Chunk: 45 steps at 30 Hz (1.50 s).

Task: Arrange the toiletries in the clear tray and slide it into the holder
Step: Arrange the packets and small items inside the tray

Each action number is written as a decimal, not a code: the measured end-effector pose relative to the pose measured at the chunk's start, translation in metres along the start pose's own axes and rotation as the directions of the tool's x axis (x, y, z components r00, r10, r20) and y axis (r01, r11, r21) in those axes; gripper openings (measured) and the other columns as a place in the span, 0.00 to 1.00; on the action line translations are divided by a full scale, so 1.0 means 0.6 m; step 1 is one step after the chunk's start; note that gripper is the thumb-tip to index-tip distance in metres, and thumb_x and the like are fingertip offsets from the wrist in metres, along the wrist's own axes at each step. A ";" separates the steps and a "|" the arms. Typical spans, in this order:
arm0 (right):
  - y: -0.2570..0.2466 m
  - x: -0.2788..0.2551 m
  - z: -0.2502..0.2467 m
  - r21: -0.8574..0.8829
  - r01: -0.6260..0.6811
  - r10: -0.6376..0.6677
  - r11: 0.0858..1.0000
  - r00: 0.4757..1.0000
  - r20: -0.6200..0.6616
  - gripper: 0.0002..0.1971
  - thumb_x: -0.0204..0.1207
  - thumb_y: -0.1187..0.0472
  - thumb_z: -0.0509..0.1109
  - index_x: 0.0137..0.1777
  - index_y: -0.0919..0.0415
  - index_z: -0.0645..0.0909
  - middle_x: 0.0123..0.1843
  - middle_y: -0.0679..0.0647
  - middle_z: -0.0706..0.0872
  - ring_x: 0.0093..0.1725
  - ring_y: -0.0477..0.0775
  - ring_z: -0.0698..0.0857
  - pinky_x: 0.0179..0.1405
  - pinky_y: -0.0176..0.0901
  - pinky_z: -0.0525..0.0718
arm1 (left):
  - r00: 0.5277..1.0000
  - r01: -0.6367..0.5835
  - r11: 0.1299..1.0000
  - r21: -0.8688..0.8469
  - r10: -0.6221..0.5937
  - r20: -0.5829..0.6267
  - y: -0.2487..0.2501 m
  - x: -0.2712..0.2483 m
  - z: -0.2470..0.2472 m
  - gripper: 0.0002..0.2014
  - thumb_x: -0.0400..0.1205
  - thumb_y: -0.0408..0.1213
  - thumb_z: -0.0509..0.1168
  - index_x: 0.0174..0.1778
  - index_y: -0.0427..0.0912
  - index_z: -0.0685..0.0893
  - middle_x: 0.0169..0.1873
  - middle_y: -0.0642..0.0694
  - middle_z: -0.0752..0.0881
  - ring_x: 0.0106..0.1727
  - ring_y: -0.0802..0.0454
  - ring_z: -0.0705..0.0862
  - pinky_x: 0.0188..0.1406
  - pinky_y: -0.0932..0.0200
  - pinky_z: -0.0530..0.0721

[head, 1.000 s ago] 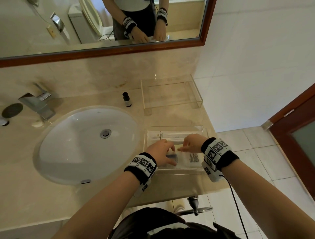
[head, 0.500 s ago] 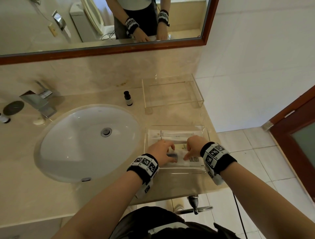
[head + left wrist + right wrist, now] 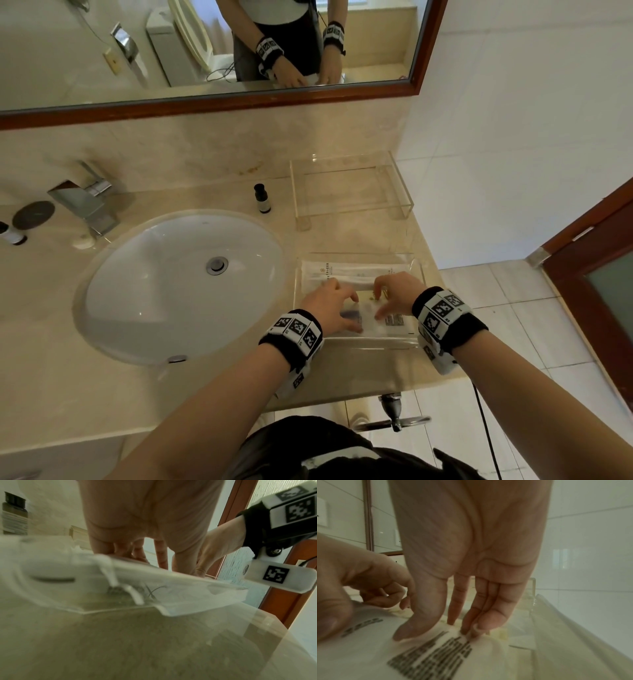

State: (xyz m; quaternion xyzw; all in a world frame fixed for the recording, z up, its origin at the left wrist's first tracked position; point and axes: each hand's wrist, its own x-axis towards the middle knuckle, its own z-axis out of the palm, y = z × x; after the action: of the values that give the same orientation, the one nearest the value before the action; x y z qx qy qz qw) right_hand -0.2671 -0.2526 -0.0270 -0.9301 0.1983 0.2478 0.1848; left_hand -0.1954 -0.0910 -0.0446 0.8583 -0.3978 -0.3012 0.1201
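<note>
The clear tray sits on the counter to the right of the basin, with flat white sachets inside. Both my hands are in it. My left hand rests on the nearest printed sachet, fingers pointing down onto it. My right hand presses its thumb and fingertips on the same sachet, just right of the left hand. Another long white packet lies along the tray's far side. The clear holder stands behind the tray against the wall, with nothing in it.
A small dark bottle stands left of the holder. The white basin and chrome tap fill the left of the counter. The counter's right edge runs close beside the tray, with tiled floor and a brown door beyond.
Both hands stay in the tray. The right hand has drawn in closer to the left hand, and its fingers have shifted on the sachet.
</note>
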 end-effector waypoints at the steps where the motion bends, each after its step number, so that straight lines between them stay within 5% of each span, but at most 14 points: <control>1: -0.001 0.000 -0.001 -0.010 -0.003 0.003 1.000 1.000 -0.002 0.21 0.62 0.50 0.82 0.53 0.54 0.82 0.50 0.51 0.82 0.47 0.51 0.79 0.47 0.41 0.78 | 1.000 0.003 1.000 0.001 -0.003 -0.011 0.001 -0.001 0.002 0.29 0.68 0.57 0.75 0.63 0.54 0.76 0.63 0.49 0.73 0.59 0.50 0.77 0.58 0.53 0.81; 8: -0.014 0.004 -0.002 -0.081 -0.014 0.016 0.997 1.000 0.017 0.16 0.64 0.51 0.81 0.46 0.59 0.84 0.45 0.50 0.81 0.45 0.51 0.79 0.43 0.39 0.76 | 0.999 0.037 0.999 0.034 -0.037 -0.001 0.015 -0.001 0.002 0.26 0.69 0.59 0.73 0.53 0.45 0.76 0.52 0.47 0.84 0.46 0.51 0.79 0.43 0.57 0.77; 12: -0.009 0.004 -0.004 -0.045 -0.010 0.010 0.999 1.000 -0.005 0.16 0.65 0.47 0.79 0.42 0.55 0.78 0.45 0.50 0.79 0.45 0.50 0.77 0.42 0.39 0.73 | 0.998 0.048 0.995 0.086 -0.044 -0.051 0.016 -0.002 0.002 0.22 0.74 0.56 0.70 0.51 0.43 0.76 0.51 0.44 0.84 0.50 0.46 0.83 0.45 0.54 0.80; 16: -0.008 -0.001 -0.003 -0.043 -0.025 0.028 0.999 0.997 0.077 0.28 0.55 0.43 0.83 0.46 0.53 0.73 0.46 0.49 0.79 0.45 0.52 0.78 0.37 0.40 0.73 | 0.996 0.059 0.995 0.084 -0.053 -0.073 0.014 -0.005 0.002 0.21 0.75 0.56 0.69 0.50 0.42 0.76 0.49 0.44 0.84 0.49 0.45 0.83 0.45 0.54 0.78; 28: -0.021 -0.002 -0.004 -0.145 -0.060 0.077 0.988 0.990 0.119 0.29 0.57 0.42 0.82 0.47 0.55 0.71 0.47 0.50 0.78 0.46 0.53 0.77 0.43 0.42 0.75 | 0.995 0.068 0.978 0.196 -0.080 0.054 0.010 0.003 -0.013 0.26 0.75 0.58 0.68 0.57 0.38 0.77 0.55 0.40 0.84 0.55 0.41 0.83 0.52 0.49 0.81; 33: -0.051 0.010 -0.037 -0.204 -0.036 0.066 0.978 0.987 0.144 0.24 0.57 0.39 0.81 0.28 0.56 0.73 0.28 0.48 0.77 0.30 0.50 0.76 0.27 0.38 0.72 | 0.993 0.105 0.991 0.081 -0.100 -0.054 -0.006 -0.007 -0.055 0.27 0.76 0.61 0.65 0.56 0.39 0.79 0.49 0.42 0.85 0.50 0.43 0.85 0.48 0.54 0.81; 38: -0.116 0.021 -0.074 -0.103 0.057 -0.065 0.993 0.995 -0.079 0.22 0.68 0.37 0.72 0.42 0.58 0.83 0.36 0.48 0.80 0.39 0.49 0.80 0.28 0.34 0.70 | 0.945 0.212 0.963 -0.168 -0.246 -0.215 -0.096 -0.040 -0.119 0.18 0.83 0.56 0.57 0.45 0.42 0.79 0.40 0.46 0.82 0.42 0.47 0.81 0.48 0.53 0.82; 41: -0.167 0.041 -0.072 0.035 0.176 -0.163 0.984 0.958 -0.234 0.19 0.76 0.42 0.66 0.36 0.57 0.82 0.30 0.47 0.78 0.35 0.51 0.79 0.29 0.37 0.69 | 0.882 0.307 0.918 -0.251 -0.373 -0.288 -0.176 -0.071 -0.151 0.12 0.85 0.47 0.57 0.44 0.42 0.76 0.39 0.45 0.79 0.43 0.44 0.79 0.48 0.52 0.79; 45: -0.260 0.068 -0.070 0.113 0.279 -0.245 0.954 0.938 -0.246 0.17 0.81 0.47 0.62 0.36 0.57 0.81 0.27 0.46 0.75 0.27 0.44 0.72 0.26 0.36 0.67 | 0.783 0.438 0.847 -0.301 -0.524 -0.335 -0.264 -0.133 -0.185 0.11 0.86 0.44 0.55 0.42 0.42 0.71 0.32 0.47 0.75 0.39 0.45 0.74 0.42 0.52 0.74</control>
State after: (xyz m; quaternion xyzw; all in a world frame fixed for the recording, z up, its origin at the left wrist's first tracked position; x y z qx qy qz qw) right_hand -0.1461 -0.1493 0.0234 -0.9545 0.1102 0.0967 0.2598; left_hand -0.0708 0.0694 0.0060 0.9572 -0.0972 -0.1773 0.2069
